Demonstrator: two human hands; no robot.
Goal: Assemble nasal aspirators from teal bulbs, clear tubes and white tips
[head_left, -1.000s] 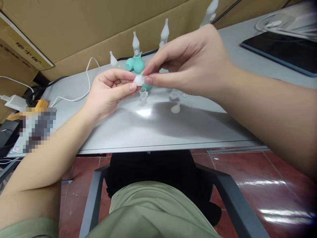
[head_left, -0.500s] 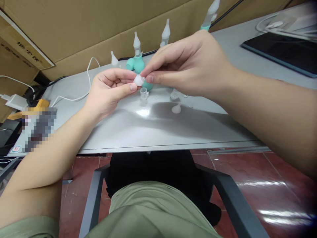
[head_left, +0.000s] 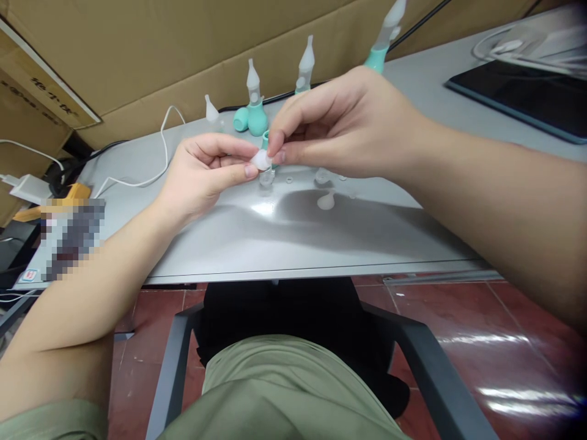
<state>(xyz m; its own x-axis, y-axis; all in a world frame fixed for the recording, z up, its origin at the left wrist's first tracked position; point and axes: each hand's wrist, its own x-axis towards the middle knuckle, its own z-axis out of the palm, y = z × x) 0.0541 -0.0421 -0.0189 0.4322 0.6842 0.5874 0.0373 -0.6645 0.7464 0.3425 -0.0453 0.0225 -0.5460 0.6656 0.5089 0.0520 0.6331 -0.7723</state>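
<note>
Shifted slightly lower and rightward since earlier frame: white tip (head_left: 261, 160), up above counter (head_left: 229, 244). Long axis roughly crosswise, narrow-end direction unclear. Pinched by left hand (head_left: 202, 171); also clamped at right edge by right hand (head_left: 342, 125). Overlaps clear cup (head_left: 266, 178) in view; teal bulb (head_left: 257, 119) beyond.

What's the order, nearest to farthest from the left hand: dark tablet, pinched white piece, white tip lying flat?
1. White piece: held in the left hand.
2. White tip: on the table, to the right.
3. Dark tablet: far right.
</note>
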